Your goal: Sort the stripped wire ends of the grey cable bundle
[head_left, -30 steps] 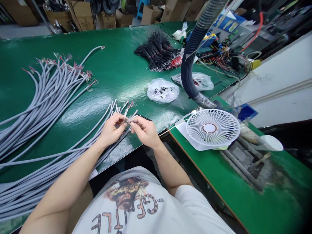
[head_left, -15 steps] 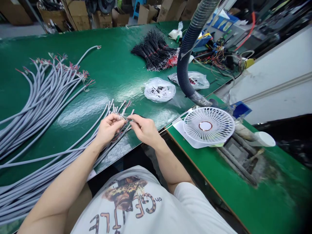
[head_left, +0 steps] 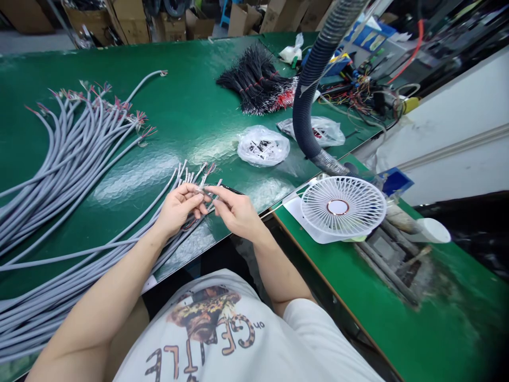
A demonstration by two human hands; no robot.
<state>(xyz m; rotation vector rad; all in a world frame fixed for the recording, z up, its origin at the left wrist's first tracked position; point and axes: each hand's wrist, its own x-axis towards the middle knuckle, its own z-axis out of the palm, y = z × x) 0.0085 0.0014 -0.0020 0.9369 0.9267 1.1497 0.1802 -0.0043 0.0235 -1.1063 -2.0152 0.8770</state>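
Cable ends sit between both hands at the near edge of the green table [head_left: 191,106]: the left hand [head_left: 178,207] has its fingers pinched on the stripped tip of one grey cable [head_left: 198,189], and the right hand [head_left: 234,209] pinches the fine wires fanning from it. Judging by layout, the near bundle of grey cables [head_left: 119,249] is in progress, while the far-left bundle [head_left: 71,154] lies apart with its wires fanned.

1. We see a white fan [head_left: 343,207] lying face up on the side counter [head_left: 397,329].
2. Two clear plastic bags [head_left: 263,145] sit near a ribbed hose [head_left: 308,101].
3. Black wire bundles [head_left: 256,79] lie farther back.
4. Cardboard boxes [head_left: 131,21] stand behind.
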